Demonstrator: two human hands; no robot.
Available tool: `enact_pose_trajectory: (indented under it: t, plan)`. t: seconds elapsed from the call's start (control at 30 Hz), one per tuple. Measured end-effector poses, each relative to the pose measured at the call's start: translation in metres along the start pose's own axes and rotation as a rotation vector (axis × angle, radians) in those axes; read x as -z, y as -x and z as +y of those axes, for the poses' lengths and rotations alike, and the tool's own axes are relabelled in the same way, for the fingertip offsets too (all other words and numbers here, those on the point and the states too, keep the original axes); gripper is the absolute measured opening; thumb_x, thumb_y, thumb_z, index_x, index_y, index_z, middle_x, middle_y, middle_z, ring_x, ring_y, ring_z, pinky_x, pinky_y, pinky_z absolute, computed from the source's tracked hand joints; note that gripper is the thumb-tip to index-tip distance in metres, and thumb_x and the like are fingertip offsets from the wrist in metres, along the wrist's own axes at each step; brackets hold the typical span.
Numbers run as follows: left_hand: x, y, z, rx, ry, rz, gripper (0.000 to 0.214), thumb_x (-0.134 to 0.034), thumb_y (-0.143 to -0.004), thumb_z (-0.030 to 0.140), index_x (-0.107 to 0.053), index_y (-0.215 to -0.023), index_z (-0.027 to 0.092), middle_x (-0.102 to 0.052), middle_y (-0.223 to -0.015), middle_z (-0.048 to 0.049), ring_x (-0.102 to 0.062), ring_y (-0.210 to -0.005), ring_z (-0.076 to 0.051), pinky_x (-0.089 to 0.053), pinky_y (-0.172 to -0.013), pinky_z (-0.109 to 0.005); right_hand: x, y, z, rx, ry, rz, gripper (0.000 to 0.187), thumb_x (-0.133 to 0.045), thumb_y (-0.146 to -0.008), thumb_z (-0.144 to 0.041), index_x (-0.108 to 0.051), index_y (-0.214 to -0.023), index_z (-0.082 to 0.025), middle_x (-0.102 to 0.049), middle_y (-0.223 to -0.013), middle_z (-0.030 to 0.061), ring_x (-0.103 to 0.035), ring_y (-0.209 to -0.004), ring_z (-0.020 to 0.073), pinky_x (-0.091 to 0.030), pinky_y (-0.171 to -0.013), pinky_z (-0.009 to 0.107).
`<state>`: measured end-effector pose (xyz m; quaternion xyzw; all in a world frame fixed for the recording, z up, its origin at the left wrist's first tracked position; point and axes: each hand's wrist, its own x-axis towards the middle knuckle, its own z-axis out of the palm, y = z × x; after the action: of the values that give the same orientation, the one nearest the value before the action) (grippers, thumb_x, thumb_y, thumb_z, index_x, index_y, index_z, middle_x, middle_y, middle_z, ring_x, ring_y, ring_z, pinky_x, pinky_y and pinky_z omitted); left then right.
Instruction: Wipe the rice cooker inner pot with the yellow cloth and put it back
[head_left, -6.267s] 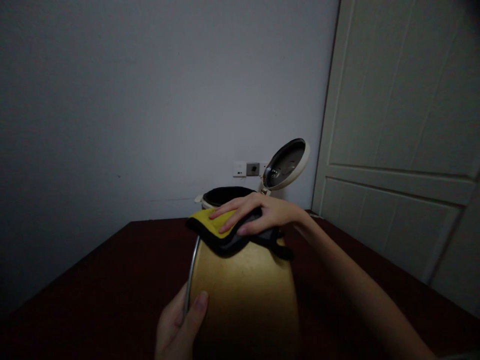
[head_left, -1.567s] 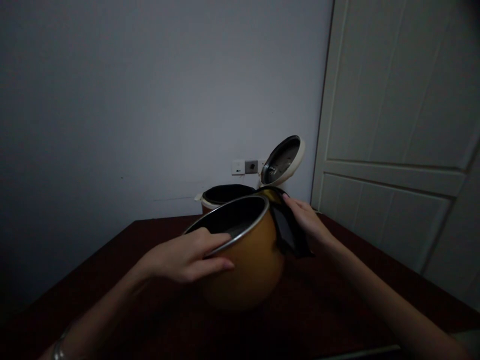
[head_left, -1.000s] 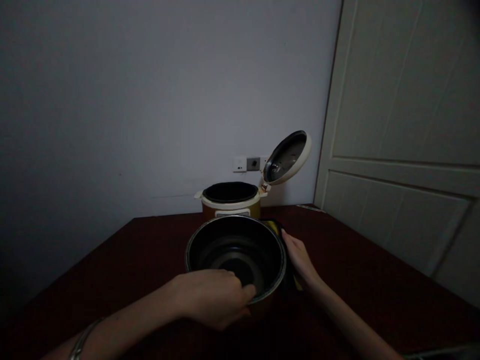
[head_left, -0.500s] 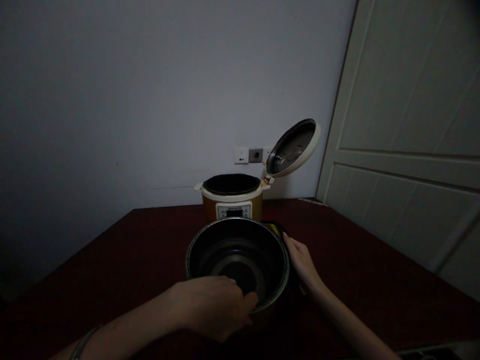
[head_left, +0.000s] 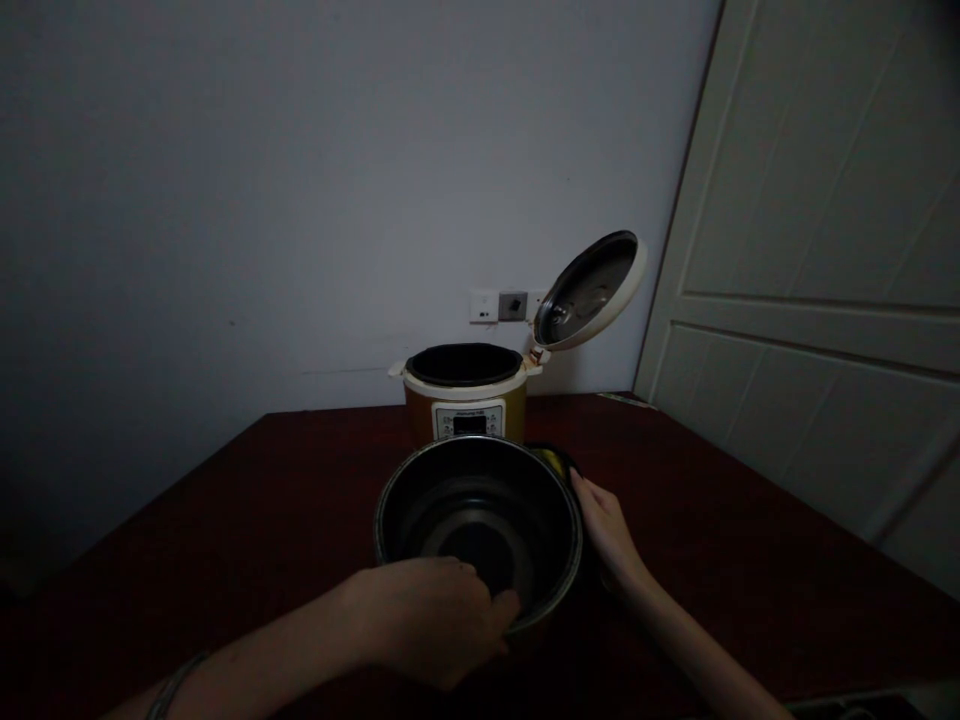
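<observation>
A dark, round inner pot (head_left: 476,490) tilts toward me in front of the rice cooker, its inside bare. My left hand (head_left: 442,615) is closed over the pot's near rim, thumb at the inside edge and the other fingers mostly hidden. On the far right side, my right hand (head_left: 606,520) holds the pot's outer wall, its fingertips partly hidden. Between that hand and the pot shows a dark-edged thing with a yellow patch (head_left: 553,461), too dim to name. Behind stands the gold and white rice cooker (head_left: 420,412), its lid (head_left: 592,290) raised to the right.
The dark red table (head_left: 315,470) reaches back to a pale wall (head_left: 300,200). Wall sockets (head_left: 484,307) sit just behind the cooker. A panelled door (head_left: 810,240) stands along the right side. The light is dim.
The pot and both hands sit very slightly further right and lower in view. The grip looks the same, and the cooker and its raised lid stay put.
</observation>
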<state>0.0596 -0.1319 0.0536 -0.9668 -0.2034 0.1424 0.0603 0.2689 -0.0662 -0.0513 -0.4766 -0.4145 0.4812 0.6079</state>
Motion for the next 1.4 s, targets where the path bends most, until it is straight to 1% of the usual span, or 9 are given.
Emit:
enact_pose_trajectory:
  t: [0.3,0.4,0.57,0.77,0.9,1.0,1.13,1.27,1.4]
  plan:
    - [-0.002,0.001,0.001,0.000,-0.007,0.018,0.023,-0.052,-0.085,0.027,-0.059,-0.100,0.012,-0.071,-0.063,-0.0114,-0.067,-0.051,-0.026,-0.029,-0.036,-0.030,0.006,-0.005,-0.004,-0.127,-0.153,-0.019,0.030,-0.061,-0.074,-0.049,-0.064,-0.077,-0.019,-0.069,-0.070,0.0013,-0.061,-0.061,0.0193,-0.046,-0.057,0.027]
    - [-0.001,0.001,0.000,-0.010,-0.012,0.013,0.023,-0.051,-0.085,0.026,-0.058,-0.101,0.012,-0.070,-0.062,-0.0108,-0.066,-0.050,-0.026,-0.030,-0.035,-0.030,0.018,-0.016,-0.012,-0.257,-0.261,0.003,0.020,-0.057,-0.077,-0.039,-0.064,-0.076,-0.020,-0.070,-0.070,0.0022,-0.062,-0.058,0.0189,-0.048,-0.058,0.029]
    - [-0.001,0.003,-0.001,-0.009,-0.021,0.023,0.023,-0.050,-0.086,0.028,-0.058,-0.101,0.013,-0.070,-0.062,-0.0099,-0.067,-0.050,-0.026,-0.034,-0.035,-0.029,0.046,-0.038,-0.039,-0.354,-0.311,0.008,0.032,-0.040,-0.086,-0.037,-0.063,-0.072,-0.020,-0.068,-0.063,0.0044,-0.064,-0.058,0.0206,-0.051,-0.064,0.034]
    - [-0.003,0.004,-0.001,-0.002,-0.048,0.052,0.022,-0.052,-0.085,0.029,-0.058,-0.099,0.014,-0.070,-0.061,-0.0091,-0.067,-0.050,-0.026,-0.037,-0.036,-0.029,0.041,-0.049,-0.087,-0.083,-0.287,-0.013,0.026,-0.046,-0.086,-0.040,-0.064,-0.080,-0.022,-0.068,-0.067,0.0001,-0.062,-0.062,0.0188,-0.049,-0.062,0.029]
    - [-0.003,0.005,0.000,0.031,-0.035,0.052,0.022,-0.051,-0.086,0.033,-0.058,-0.098,0.016,-0.070,-0.063,-0.0082,-0.067,-0.051,-0.026,-0.040,-0.038,-0.028,0.009,-0.052,-0.098,0.327,0.102,-0.017,0.033,-0.053,-0.081,-0.050,-0.065,-0.075,-0.020,-0.064,-0.065,-0.0016,-0.056,-0.061,0.0167,-0.045,-0.059,0.026]
    - [-0.003,0.006,0.000,0.074,-0.027,0.060,0.022,-0.050,-0.086,0.035,-0.058,-0.097,0.017,-0.070,-0.066,-0.0078,-0.067,-0.054,-0.025,-0.045,-0.046,-0.030,-0.011,-0.054,-0.093,0.657,0.528,-0.354,0.031,-0.055,-0.082,-0.045,-0.070,-0.082,-0.019,-0.067,-0.078,0.0007,-0.059,-0.075,0.0175,-0.045,-0.074,0.026]
    - [0.001,0.011,0.004,0.176,0.119,0.036,0.049,-0.052,-0.076,0.060,-0.059,-0.100,0.018,-0.071,-0.072,-0.0104,-0.067,-0.061,-0.028,-0.047,-0.052,-0.033,-0.019,-0.058,-0.082,0.769,0.925,-0.857,0.030,-0.048,-0.089,-0.034,-0.067,-0.109,-0.021,-0.065,-0.114,0.0056,-0.056,-0.108,0.0206,-0.038,-0.096,0.033]
    - [0.006,0.021,0.003,0.283,0.285,0.103,0.050,-0.044,-0.080,0.061,-0.057,-0.108,0.023,-0.071,-0.079,-0.0087,-0.067,-0.068,-0.028,-0.044,-0.052,-0.032,-0.015,-0.060,-0.083,0.785,1.046,-1.047,0.030,-0.048,-0.089,-0.035,-0.068,-0.108,-0.021,-0.060,-0.124,0.0044,-0.044,-0.125,0.0210,-0.034,-0.104,0.036]
    - [0.001,0.025,-0.035,0.512,0.515,0.482,0.028,-0.039,-0.090,0.042,-0.061,-0.094,0.025,-0.069,-0.084,-0.0006,-0.064,-0.076,-0.019,-0.046,-0.071,-0.031,-0.017,-0.058,-0.093,0.770,1.017,-1.122,0.031,-0.045,-0.091,-0.033,-0.069,-0.106,-0.018,-0.057,-0.128,0.0055,-0.038,-0.130,0.0213,-0.029,-0.108,0.038]
